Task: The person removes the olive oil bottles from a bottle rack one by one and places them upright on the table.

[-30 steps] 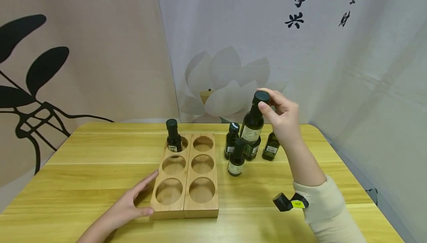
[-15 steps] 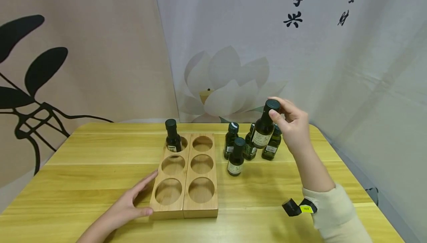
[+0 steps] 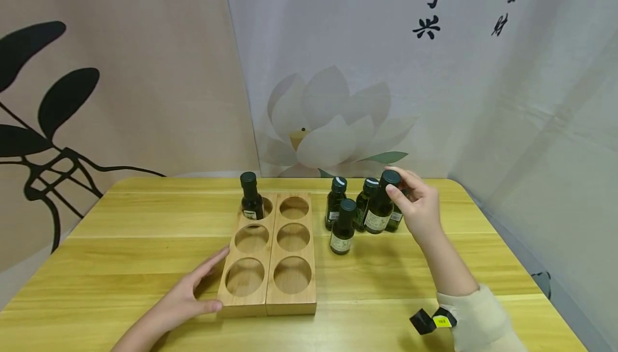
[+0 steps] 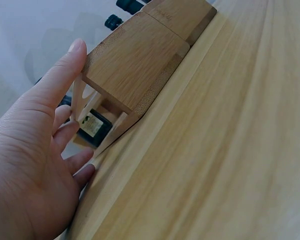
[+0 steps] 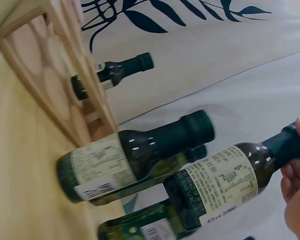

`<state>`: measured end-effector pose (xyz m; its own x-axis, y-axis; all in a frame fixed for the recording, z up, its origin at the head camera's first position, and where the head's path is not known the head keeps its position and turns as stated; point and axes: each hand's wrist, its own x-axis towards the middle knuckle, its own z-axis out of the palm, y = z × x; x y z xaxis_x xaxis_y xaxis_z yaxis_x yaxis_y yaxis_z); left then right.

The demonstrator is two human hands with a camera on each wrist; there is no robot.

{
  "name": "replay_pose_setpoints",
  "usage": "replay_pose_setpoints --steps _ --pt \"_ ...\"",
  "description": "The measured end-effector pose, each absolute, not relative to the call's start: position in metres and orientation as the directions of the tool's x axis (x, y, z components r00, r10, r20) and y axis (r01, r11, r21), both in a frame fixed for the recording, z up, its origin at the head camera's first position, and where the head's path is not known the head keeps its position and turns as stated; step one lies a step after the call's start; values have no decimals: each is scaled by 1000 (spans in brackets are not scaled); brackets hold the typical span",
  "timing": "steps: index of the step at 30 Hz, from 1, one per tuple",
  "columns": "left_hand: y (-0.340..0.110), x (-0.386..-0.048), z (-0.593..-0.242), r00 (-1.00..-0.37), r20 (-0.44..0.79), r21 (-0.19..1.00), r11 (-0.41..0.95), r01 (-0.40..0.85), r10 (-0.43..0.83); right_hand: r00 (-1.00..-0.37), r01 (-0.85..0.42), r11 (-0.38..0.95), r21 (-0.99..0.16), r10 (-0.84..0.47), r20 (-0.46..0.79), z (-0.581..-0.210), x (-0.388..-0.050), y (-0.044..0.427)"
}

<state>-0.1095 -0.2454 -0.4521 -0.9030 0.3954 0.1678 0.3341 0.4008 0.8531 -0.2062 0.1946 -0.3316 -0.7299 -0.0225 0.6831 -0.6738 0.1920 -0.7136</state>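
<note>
My right hand (image 3: 419,204) pinches the neck and cap of a dark glass bottle (image 3: 378,219) with a cream label. In the right wrist view this bottle (image 5: 217,185) is held off the table, its base higher than those of its neighbours. Close around it stand a similar bottle with a cream label (image 3: 341,236) and several dark green bottles (image 3: 335,202). At the left, my left hand (image 3: 185,298) touches the side of a two-part wooden rack (image 3: 268,287) with round holes, thumb at its front corner. One dark bottle (image 3: 250,202) sits in the rack's back-left hole.
The wooden table (image 3: 145,234) carries everything, and a printed cloth (image 3: 333,73) hangs behind its far edge. A small black camera (image 3: 431,321) is strapped on my right sleeve.
My right hand has carried its bottle down and slightly right, from above the cluster to between the green bottles at the back. My left hand and the rack have stayed put.
</note>
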Motion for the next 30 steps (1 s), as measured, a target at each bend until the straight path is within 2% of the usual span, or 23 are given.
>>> replay_pose_setpoints --steps 15,24,30 --pt "-247 -111 -455 -905 156 857 401 324 397 -768 -628 251 -737 -47 638 -367 -198 191" --pt "-247 -112 -456 -901 171 854 396 338 399 -802 -588 235 -774 -46 595 -395 -203 193" --pt "-247 -112 -456 -896 185 852 388 351 403 -823 -556 241 -795 -26 567 -393 -197 189"
